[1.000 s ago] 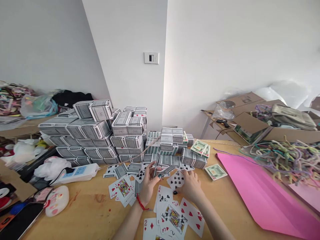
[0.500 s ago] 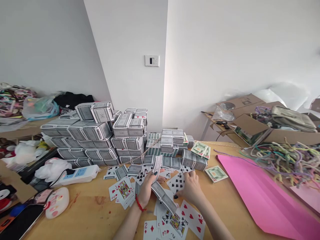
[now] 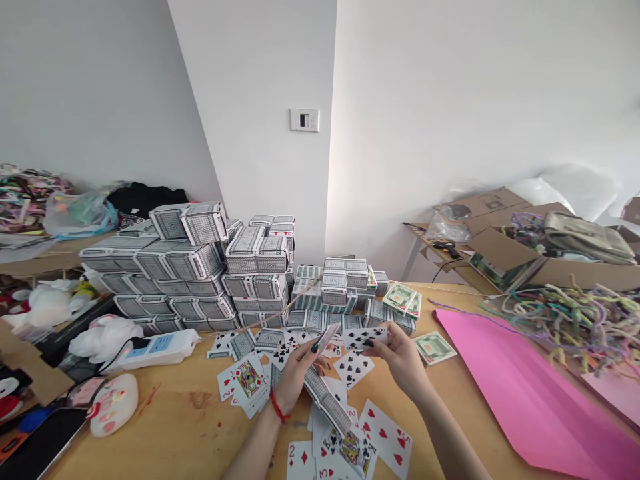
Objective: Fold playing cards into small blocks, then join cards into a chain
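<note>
My left hand (image 3: 296, 377), with a red string at the wrist, holds a tilted playing card (image 3: 328, 337) between thumb and fingers. A folded strip of cards (image 3: 327, 401), patterned backs up, slants down below that hand; whether the hand grips it too I cannot tell. Between thumb and fingers of my right hand (image 3: 403, 353) is an eight of spades (image 3: 364, 338), held face up above the table. Under it lies a spade card (image 3: 353, 369). Loose cards spread around both hands, among them a king (image 3: 356, 445), a five of hearts (image 3: 384, 437) and a two of diamonds (image 3: 301, 460).
Stacked blocks of folded cards (image 3: 180, 263) rise at the back left, with smaller blocks (image 3: 343, 280) behind my hands. A green card box (image 3: 434, 348) sits beside pink paper (image 3: 525, 393). A white power strip (image 3: 160, 349) lies left; tangled yarn (image 3: 555, 320) lies right.
My right hand has lifted the eight of spades off the cards and raised it beside the left hand's card. The left hand's card has tipped to the right.
</note>
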Demonstrator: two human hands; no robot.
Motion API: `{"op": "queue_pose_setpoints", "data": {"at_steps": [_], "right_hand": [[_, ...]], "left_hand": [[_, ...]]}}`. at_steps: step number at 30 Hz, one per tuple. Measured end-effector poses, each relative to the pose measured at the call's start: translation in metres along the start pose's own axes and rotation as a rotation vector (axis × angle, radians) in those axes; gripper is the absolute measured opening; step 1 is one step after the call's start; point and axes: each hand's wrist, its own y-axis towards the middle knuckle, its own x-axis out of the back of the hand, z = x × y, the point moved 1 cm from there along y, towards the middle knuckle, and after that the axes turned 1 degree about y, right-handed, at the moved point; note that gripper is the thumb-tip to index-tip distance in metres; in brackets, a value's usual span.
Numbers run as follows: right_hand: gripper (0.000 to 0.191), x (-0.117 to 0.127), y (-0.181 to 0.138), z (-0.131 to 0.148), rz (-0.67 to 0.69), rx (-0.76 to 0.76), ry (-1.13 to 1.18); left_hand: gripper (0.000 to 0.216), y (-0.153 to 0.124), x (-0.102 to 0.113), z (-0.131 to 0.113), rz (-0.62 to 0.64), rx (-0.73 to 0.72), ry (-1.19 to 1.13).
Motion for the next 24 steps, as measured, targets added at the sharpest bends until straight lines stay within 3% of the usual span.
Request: {"op": "queue_pose_setpoints", "data": {"at_steps": [5,16,24], "right_hand": [[0.018,-0.002,-0.004,0.011,-0.039,0.132,0.084],[0.016,-0.003,-0.006,0.013,-0.074,0.185,0.020],[0.017,0.003,-0.006,0.012,-0.039,0.236,-0.190]], "left_hand": [[0.041,-0.004,-0.003,-0.006,0.085,0.011,-0.019],[0.040,-0.005,-0.001,-0.004,0.117,0.033,0.011],[0.035,-0.004,0.000,-0.001,0.121,0.008,0.050]]}}
